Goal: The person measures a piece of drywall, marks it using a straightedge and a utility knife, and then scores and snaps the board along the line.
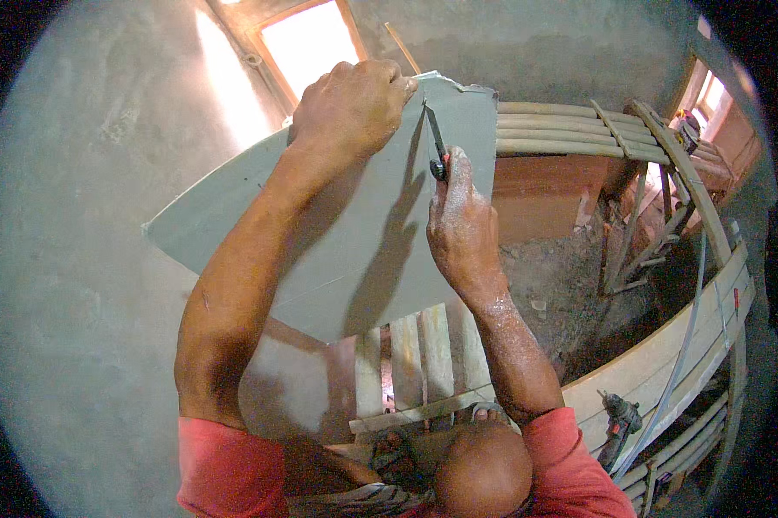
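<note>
A grey-green sheet of plasterboard stands tilted in front of me, its top edge ragged. My left hand is closed over that upper edge, thumb and fingers around it. In my right hand is a utility knife with a dark blade and a black and red handle. Its tip is at the board's face near the top, just right of my left hand, where a thin line runs down the sheet. White dust coats my right hand and wrist.
Bamboo-pole scaffolding stretches behind the board to the right. Wooden slats lie below it. A power drill rests on a plank at the lower right, beside a pale strip. A bright window opens in the grey wall.
</note>
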The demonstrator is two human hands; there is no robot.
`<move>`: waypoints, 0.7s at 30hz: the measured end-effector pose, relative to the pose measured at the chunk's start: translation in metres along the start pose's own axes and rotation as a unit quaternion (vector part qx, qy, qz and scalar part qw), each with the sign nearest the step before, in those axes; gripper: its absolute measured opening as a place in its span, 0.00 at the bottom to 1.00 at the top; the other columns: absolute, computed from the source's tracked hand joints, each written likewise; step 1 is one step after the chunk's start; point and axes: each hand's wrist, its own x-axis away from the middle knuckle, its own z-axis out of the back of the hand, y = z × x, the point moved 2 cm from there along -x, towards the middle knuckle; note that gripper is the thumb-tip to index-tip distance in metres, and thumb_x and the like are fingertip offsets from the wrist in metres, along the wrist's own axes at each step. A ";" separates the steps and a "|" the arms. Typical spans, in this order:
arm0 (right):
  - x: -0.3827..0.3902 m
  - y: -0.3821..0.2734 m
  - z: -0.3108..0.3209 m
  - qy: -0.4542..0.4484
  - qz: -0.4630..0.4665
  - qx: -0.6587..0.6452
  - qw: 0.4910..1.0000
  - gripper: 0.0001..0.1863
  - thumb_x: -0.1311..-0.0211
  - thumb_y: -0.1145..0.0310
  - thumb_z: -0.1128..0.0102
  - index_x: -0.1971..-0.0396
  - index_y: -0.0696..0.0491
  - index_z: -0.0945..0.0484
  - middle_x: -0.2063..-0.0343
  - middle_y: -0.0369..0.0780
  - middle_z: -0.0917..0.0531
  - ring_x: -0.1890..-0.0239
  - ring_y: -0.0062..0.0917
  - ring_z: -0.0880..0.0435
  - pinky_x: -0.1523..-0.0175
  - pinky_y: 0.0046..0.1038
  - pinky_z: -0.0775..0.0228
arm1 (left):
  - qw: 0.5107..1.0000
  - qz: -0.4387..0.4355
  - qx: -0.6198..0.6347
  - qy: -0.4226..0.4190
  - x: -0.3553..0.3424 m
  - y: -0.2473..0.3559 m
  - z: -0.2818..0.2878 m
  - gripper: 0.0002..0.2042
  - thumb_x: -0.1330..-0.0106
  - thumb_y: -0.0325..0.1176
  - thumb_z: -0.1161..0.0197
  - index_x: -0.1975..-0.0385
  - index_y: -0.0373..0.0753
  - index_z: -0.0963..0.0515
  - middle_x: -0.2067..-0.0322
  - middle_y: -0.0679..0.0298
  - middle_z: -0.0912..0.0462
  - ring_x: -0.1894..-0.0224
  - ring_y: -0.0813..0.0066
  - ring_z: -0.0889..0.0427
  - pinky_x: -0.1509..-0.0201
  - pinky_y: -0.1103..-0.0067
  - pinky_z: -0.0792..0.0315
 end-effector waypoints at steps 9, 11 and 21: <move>0.005 -0.001 -0.002 0.004 -0.016 -0.027 0.999 0.20 0.31 0.72 0.54 0.41 0.59 0.39 0.69 0.59 0.19 0.66 0.57 0.19 0.64 0.53 0.28 | 1.000 0.002 0.010 0.018 0.004 0.001 -0.002 0.20 0.32 0.49 0.49 0.68 0.38 0.20 0.68 0.49 0.17 0.62 0.46 0.18 0.56 0.56 0.27; 0.006 -0.003 -0.002 0.000 -0.017 -0.026 1.000 0.20 0.31 0.72 0.54 0.41 0.58 0.39 0.69 0.60 0.19 0.66 0.57 0.19 0.64 0.53 0.28 | 1.000 0.002 0.010 0.015 0.005 0.001 0.000 0.20 0.32 0.49 0.49 0.68 0.38 0.20 0.68 0.49 0.17 0.62 0.46 0.18 0.56 0.56 0.27; 0.021 0.011 -0.010 -0.003 -0.011 -0.001 1.000 0.21 0.32 0.72 0.53 0.41 0.60 0.39 0.70 0.58 0.19 0.67 0.56 0.19 0.66 0.53 0.28 | 1.000 -0.005 -0.007 0.023 0.002 -0.002 -0.004 0.19 0.32 0.49 0.49 0.67 0.38 0.20 0.67 0.49 0.17 0.61 0.47 0.18 0.56 0.57 0.27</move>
